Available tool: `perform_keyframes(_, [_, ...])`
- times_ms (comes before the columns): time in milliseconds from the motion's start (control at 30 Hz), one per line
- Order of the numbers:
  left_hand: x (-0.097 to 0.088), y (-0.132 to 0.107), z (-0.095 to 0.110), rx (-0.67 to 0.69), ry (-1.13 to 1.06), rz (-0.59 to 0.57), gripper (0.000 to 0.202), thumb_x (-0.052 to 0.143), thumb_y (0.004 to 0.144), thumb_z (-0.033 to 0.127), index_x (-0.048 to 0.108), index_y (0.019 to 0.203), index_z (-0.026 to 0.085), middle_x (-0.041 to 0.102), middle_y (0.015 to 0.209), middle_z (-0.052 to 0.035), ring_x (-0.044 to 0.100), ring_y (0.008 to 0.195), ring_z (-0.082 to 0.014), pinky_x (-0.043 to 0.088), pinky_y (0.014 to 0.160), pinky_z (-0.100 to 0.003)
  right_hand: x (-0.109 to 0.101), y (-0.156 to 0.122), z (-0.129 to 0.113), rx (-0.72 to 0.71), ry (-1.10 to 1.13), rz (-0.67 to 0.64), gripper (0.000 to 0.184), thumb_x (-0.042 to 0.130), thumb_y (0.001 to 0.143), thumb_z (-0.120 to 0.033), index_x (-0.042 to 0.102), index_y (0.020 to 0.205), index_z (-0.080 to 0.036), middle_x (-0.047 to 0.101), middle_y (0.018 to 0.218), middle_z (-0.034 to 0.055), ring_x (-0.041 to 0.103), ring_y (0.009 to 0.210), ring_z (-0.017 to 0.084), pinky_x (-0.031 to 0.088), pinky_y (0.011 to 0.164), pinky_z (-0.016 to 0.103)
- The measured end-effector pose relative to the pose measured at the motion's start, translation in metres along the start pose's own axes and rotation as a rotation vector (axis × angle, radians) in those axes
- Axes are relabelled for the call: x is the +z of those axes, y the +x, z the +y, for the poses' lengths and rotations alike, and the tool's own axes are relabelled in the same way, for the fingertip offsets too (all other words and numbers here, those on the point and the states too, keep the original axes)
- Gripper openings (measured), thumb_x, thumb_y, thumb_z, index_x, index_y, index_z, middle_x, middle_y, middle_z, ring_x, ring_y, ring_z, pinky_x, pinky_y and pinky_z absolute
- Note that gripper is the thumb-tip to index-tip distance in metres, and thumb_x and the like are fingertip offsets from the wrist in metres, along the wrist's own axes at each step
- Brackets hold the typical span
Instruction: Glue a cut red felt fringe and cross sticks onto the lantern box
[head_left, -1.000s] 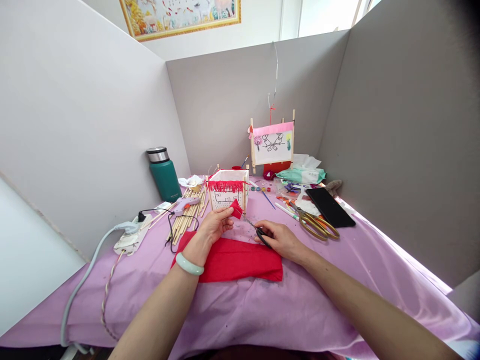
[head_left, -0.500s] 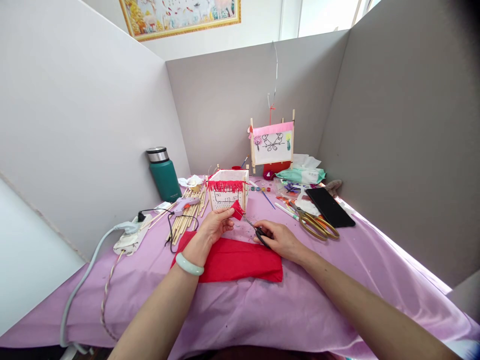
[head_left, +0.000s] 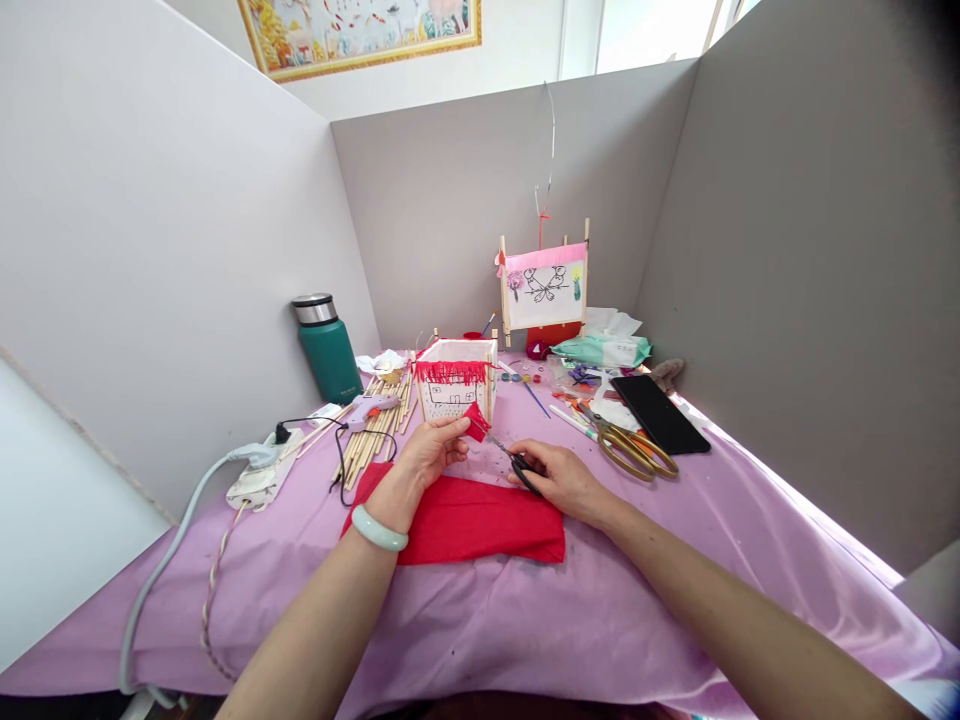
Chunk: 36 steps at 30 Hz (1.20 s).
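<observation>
My left hand point(head_left: 431, 452) pinches a small red paper piece point(head_left: 475, 422) between thumb and fingers, and a pale green bangle point(head_left: 379, 529) circles that wrist. My right hand point(head_left: 561, 482) grips black-handled scissors point(head_left: 521, 470), whose thin blades reach toward the red piece's lower edge. Under both hands lies a folded red paper sheet point(head_left: 480, 522). Just beyond the left hand stands a white box-shaped paper lantern point(head_left: 454, 392) with a wooden frame, black line drawings and a red fringe along its top.
A lilac cloth point(head_left: 525, 620) covers the table between grey walls. On it are bamboo sticks point(head_left: 379, 430), a glue gun point(head_left: 371, 408), a power strip point(head_left: 262, 475), a green flask point(head_left: 327, 350), gold scissors point(head_left: 634, 450), a black phone point(head_left: 660, 413) and a hanging lantern panel point(head_left: 544, 287).
</observation>
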<state>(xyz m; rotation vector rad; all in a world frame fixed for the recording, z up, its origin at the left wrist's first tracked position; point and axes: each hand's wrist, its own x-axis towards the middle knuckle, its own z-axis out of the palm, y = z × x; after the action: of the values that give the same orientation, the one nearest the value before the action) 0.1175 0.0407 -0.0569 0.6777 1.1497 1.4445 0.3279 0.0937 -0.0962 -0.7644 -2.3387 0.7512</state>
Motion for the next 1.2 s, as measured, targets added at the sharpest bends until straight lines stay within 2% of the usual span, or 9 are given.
perform_keyframes(400, [-0.0012, 0.0013, -0.0003, -0.003, 0.020, -0.016, 0.006, 0.071, 0.073, 0.014, 0.065, 0.073, 0.012, 0.058, 0.051, 0.0001, 0.054, 0.042, -0.0091, 0.042, 0.042, -0.018, 0.0012, 0.0011, 0.0005, -0.012, 0.011, -0.004, 0.035, 0.061, 0.080, -0.043, 0.063, 0.106, -0.020, 0.059, 0.070, -0.0012, 0.047, 0.058, 0.010, 0.034, 0.056, 0.020])
perform_keyframes(833, [-0.0018, 0.0021, -0.0008, -0.005, 0.028, -0.021, 0.005, 0.071, 0.073, 0.014, 0.066, 0.073, 0.012, 0.058, 0.050, -0.0006, 0.054, 0.042, -0.0091, 0.042, 0.042, -0.017, -0.0010, 0.0015, -0.0027, 0.007, -0.032, 0.001, 0.029, 0.061, 0.080, -0.037, 0.064, 0.102, -0.019, 0.061, 0.070, -0.0006, 0.047, 0.057, 0.010, 0.032, 0.054, 0.020])
perform_keyframes(1200, [-0.0043, 0.0053, -0.0004, 0.030, -0.070, 0.047, 0.011, 0.072, 0.072, 0.015, 0.062, 0.075, 0.013, 0.058, 0.053, 0.0028, 0.053, 0.040, -0.0070, 0.043, 0.042, -0.017, 0.0006, 0.0001, 0.0017, 0.006, 0.028, -0.011, 0.038, 0.061, 0.079, -0.046, 0.062, 0.107, -0.020, 0.056, 0.068, -0.0023, 0.047, 0.058, 0.010, 0.034, 0.056, 0.021])
